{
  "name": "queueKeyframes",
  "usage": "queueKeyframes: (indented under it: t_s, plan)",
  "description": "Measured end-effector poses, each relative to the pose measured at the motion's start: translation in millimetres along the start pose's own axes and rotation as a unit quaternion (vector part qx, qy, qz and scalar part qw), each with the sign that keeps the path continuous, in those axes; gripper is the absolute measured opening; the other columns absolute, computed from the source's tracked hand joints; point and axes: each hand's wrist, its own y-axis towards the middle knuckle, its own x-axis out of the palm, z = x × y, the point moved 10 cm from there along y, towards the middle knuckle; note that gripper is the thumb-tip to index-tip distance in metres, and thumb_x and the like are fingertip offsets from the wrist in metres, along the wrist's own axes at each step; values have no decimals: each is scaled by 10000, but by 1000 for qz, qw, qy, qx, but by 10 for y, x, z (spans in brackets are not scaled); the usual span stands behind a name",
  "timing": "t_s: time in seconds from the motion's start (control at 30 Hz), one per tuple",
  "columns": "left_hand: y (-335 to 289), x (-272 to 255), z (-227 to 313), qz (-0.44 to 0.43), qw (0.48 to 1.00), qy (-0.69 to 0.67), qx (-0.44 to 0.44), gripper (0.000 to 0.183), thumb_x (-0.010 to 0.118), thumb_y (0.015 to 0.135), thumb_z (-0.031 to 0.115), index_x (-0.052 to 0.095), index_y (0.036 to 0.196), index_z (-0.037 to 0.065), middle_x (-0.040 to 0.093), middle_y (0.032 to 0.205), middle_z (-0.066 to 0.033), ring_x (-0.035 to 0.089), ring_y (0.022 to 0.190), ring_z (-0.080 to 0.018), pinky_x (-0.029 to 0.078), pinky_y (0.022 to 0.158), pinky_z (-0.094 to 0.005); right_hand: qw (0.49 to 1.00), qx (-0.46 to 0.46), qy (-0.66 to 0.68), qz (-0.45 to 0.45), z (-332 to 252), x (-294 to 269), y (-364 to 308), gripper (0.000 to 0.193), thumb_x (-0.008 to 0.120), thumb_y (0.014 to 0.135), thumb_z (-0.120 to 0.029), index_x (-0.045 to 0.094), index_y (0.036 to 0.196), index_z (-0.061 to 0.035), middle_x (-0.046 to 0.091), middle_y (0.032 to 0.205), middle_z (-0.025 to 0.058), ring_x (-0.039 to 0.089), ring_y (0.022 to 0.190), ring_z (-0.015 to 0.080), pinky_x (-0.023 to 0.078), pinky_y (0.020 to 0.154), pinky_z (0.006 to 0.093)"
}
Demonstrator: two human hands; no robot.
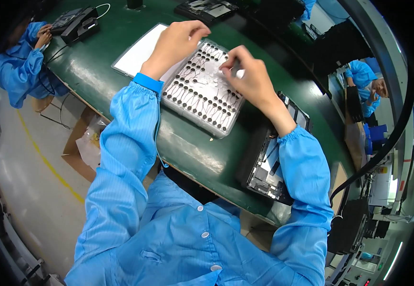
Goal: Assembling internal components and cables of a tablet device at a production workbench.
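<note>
- Nearest us, at six o'clock, is our blue smock (188, 238), with white buttons.
- Just beyond its front lies the green desk (192, 152).
- Between three and four o'clock, partly under our right sleeve (304, 167), a black device housing (269, 178) lies on the desk with its inner parts exposed.
- At twelve o'clock we have the clear plastic tray (192, 118), holding rows of small wired black discs (195, 93) and loose white scraps around its middle.
- Our right hand (250, 78), at one o'clock, is above the tray's right side, fingers curled; a white bit shows by its grip, but blur keeps us from telling whether it is grasped.
- Our left hand (180, 43), near eleven o'clock, is over the tray's far left corner, fingers bent toward the thumb; we cannot tell whether its grip has anything.
- Beyond, at eleven o'clock, lies a white sheet (133, 52).
- Farther off, co-workers in blue sit at ten o'clock (16, 71) and two o'clock.
</note>
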Motion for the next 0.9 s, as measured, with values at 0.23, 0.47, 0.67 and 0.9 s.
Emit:
queueKeyframes:
  t_s: [0.23, 0.47, 0.67, 0.9]
  plan:
    - [-182, 328, 521, -181, 961, -207, -20, 268, 809, 797, 243, 693, 917, 34, 706, 846, -30, 654, 711, -118, 514, 650, -258, 895, 194, 392, 89, 608, -99, -89, 338, 749, 845, -36, 440, 980, -18, 713, 979, 205, 712, 880, 209, 595, 767, 288]
    - [-193, 382, 498, -180, 964, -192, -44, 156, 770, 834, 105, 677, 923, 18, 701, 837, -25, 656, 731, -76, 495, 640, -212, 898, 188, 381, 113, 643, -121, -78, 404, 749, 833, -35, 421, 1065, 15, 692, 959, 207, 712, 877, 221, 604, 778, 307]
    - [-207, 414, 541, -183, 962, -198, -30, 140, 766, 833, 114, 699, 913, 21, 718, 816, -34, 632, 660, -73, 481, 600, -217, 901, 177, 373, 133, 631, -166, -81, 419, 753, 816, -42, 427, 1073, 14, 690, 965, 191, 711, 856, 197, 592, 762, 284]
    - [-214, 413, 598, -186, 974, -127, -11, 104, 761, 834, 132, 722, 904, 65, 728, 779, 3, 653, 566, -98, 459, 518, -230, 907, 186, 358, 123, 671, -191, -98, 398, 748, 821, -47, 441, 1063, 27, 698, 954, 191, 706, 816, 183, 591, 729, 284]
